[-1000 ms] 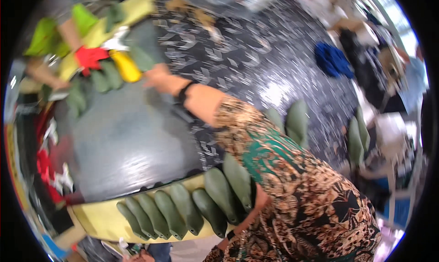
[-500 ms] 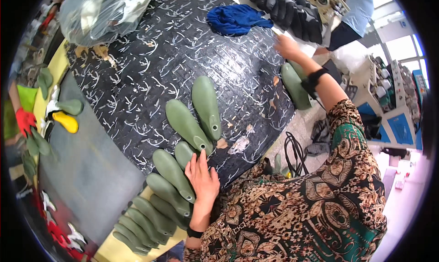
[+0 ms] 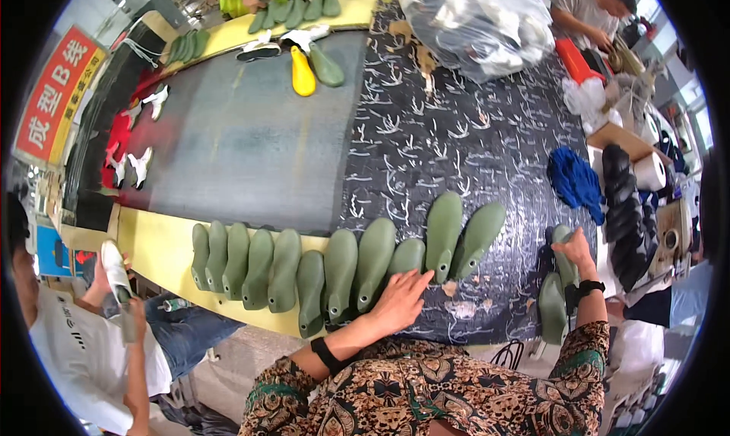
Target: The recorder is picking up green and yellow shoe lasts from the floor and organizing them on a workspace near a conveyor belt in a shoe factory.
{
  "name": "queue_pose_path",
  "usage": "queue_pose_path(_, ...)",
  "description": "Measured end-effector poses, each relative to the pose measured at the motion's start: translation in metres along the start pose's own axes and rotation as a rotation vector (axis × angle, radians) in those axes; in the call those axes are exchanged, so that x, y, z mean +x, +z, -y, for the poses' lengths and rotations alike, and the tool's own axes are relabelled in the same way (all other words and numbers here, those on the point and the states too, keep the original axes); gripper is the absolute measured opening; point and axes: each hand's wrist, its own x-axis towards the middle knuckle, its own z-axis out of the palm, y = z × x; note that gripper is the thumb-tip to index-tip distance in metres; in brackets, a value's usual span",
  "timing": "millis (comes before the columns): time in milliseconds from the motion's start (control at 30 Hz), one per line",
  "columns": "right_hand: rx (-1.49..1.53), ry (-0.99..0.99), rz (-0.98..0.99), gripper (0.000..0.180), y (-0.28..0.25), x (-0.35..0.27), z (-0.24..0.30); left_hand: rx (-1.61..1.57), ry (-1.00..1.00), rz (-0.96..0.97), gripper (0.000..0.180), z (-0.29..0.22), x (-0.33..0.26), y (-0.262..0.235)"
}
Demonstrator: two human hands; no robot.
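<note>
Green shoe lasts [image 3: 341, 261] stand in a long row along the near table edge. My left hand [image 3: 399, 301] lies with fingers extended over the heel end of one short-looking last [image 3: 408, 255], its lower part hidden under the hand. The index fingertip is beside the hole of a neighbouring last [image 3: 444, 227]; another last [image 3: 480, 238] leans to its right. At the right, my right hand [image 3: 578, 252] has its fingers bent across the upper part of a green last [image 3: 563, 234]. A second last [image 3: 553, 310] lies just nearer, beside my wrist.
A blue cloth [image 3: 576, 183] and black padded pieces [image 3: 623, 215] lie at the right. Farther back sits a clear plastic bag [image 3: 479, 29] of white items. A yellow last [image 3: 303, 72] rests on the grey belt [image 3: 251, 132]. At left, a co-worker holds a white shoe [image 3: 115, 272].
The view has swung round, bringing the whole row and the left co-worker into sight. My right hand has come from beyond the right-hand lasts onto one. My left hand stays on the row.
</note>
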Motion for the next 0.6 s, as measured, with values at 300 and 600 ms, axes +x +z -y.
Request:
queue_pose_path(300,1.002,-0.13,-0.102,0.04,-0.147,0.073,0.276,-0.384,0.03,-0.194,0.053,0.016,-0.029,-0.058)
queue_pose_path(600,1.934,0.248,0.146,0.03,-0.022,0.16,0.521,-0.632,-0.12,-0.305,0.048,0.072,-0.033,-0.121)
